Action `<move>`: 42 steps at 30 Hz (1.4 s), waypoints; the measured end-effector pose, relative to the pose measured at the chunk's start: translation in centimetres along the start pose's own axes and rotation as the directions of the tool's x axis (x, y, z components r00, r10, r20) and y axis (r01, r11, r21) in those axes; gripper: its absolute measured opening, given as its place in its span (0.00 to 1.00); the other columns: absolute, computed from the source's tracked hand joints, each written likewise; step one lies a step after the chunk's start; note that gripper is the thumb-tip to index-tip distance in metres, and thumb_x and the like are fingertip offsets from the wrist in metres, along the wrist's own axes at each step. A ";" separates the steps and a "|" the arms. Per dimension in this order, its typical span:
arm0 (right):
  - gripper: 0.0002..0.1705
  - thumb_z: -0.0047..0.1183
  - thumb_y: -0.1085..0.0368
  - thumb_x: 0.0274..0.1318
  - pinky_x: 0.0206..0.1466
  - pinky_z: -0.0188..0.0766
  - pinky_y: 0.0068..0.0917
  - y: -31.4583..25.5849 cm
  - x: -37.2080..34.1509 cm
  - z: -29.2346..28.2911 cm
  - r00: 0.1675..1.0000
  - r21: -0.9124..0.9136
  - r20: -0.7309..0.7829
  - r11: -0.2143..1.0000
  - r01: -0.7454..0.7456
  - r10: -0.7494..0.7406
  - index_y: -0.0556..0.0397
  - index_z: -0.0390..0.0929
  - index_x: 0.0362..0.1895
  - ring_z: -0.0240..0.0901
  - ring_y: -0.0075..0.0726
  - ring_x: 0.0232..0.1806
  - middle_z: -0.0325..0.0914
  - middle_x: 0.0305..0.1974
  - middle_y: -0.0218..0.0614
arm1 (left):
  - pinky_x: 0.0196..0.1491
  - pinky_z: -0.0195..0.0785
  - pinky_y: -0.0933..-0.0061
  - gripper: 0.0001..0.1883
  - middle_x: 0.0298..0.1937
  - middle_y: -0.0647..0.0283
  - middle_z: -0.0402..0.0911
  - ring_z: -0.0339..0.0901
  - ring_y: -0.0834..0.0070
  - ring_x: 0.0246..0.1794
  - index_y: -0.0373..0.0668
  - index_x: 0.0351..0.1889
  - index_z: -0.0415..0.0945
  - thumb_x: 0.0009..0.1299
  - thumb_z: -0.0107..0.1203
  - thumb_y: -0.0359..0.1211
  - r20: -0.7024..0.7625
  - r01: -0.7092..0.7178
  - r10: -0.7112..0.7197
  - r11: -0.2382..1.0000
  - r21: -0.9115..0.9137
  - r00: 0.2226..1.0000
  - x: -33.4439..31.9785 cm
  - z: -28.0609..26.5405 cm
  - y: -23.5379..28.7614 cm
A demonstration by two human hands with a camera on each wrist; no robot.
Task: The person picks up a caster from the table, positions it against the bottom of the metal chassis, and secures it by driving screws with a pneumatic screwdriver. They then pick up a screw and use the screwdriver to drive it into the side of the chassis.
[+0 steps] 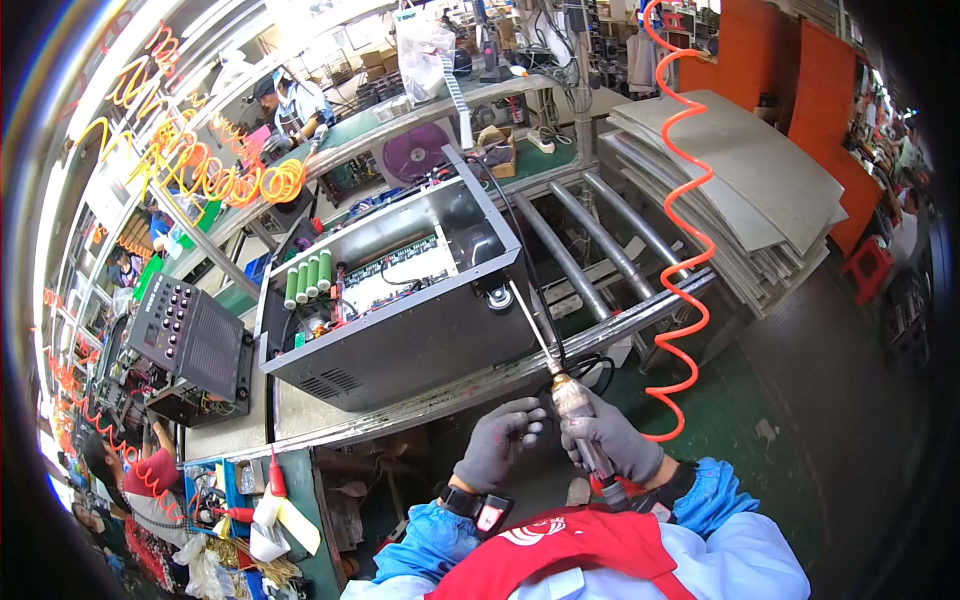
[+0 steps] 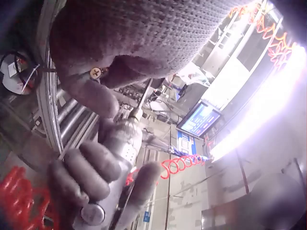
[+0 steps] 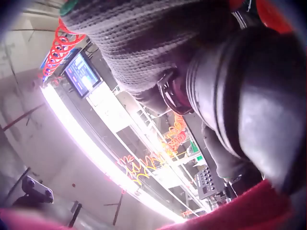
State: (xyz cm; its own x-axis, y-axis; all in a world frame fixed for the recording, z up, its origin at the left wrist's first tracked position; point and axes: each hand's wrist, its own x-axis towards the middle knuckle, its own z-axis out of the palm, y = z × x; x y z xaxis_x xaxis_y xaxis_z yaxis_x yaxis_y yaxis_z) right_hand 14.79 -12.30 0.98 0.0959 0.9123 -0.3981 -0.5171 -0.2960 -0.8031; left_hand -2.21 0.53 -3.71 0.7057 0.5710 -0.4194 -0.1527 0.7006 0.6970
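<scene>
A pneumatic screwdriver [image 1: 572, 397] [image 2: 123, 143] is gripped by my right hand [image 1: 615, 440] [image 2: 86, 177] [image 3: 144, 48], its long bit pointing up toward the front corner of a dark metal housing [image 1: 400, 340]. Beside the tool is my left hand [image 1: 505, 440] [image 2: 139, 38], fingers curled; the left wrist view shows a cross-head screw [image 2: 96, 73] held between its fingers. The housing lies open side up, with green cylinders [image 1: 308, 278] and boards inside. A small round wheel or foot [image 1: 498, 298] sits at its near right corner, close to the bit's tip.
Metal rollers [image 1: 565, 255] extend right of the housing, before stacked grey sheets [image 1: 740, 170]. A coiled orange hose [image 1: 690, 210] hangs at right. Another unit with a knobbed panel [image 1: 190, 335] stands left. Below it are a red-capped bottle [image 1: 276, 477] and bins. People work at far left.
</scene>
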 end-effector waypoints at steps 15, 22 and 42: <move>0.56 0.72 0.52 0.48 0.66 0.66 0.30 7.1 -2.2 -0.1 0.911 -0.594 0.335 0.805 0.007 0.240 0.53 0.54 0.76 0.71 0.34 0.61 0.72 0.62 0.42 | 0.24 0.54 0.88 0.15 0.33 0.71 0.68 0.60 0.85 0.27 0.41 0.53 0.74 0.80 0.49 0.42 -0.175 -0.241 0.170 0.766 -0.596 0.970 -6.5 -14.5 2.1; 0.57 0.71 0.51 0.47 0.67 0.65 0.32 7.8 -0.3 3.4 0.850 -0.686 0.391 0.728 0.013 0.353 0.52 0.54 0.76 0.71 0.39 0.64 0.72 0.63 0.44 | 0.17 0.46 0.89 0.17 0.25 0.77 0.64 0.52 0.90 0.18 0.42 0.49 0.73 0.79 0.51 0.47 -0.191 -0.314 0.250 0.782 -0.539 0.949 -11.0 -19.1 2.1; 0.56 0.67 0.46 0.48 0.53 0.73 0.31 11.2 2.7 10.0 0.718 -0.796 0.462 0.600 0.077 0.521 0.56 0.54 0.75 0.77 0.36 0.49 0.77 0.52 0.40 | 0.18 0.53 0.89 0.16 0.23 0.75 0.68 0.61 0.90 0.16 0.41 0.41 0.76 0.78 0.54 0.45 -0.396 -0.436 0.445 0.892 0.119 0.803 -21.8 -25.9 1.2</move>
State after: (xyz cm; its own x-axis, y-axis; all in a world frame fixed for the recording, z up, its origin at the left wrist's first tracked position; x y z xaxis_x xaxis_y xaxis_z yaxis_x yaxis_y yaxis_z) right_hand 0.80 -10.29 -4.68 -0.5932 0.6316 -0.4993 0.3740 -0.3330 -0.8656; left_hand -35.67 -0.06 -8.79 0.2254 0.9398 -0.2567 -0.3615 0.3253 0.8738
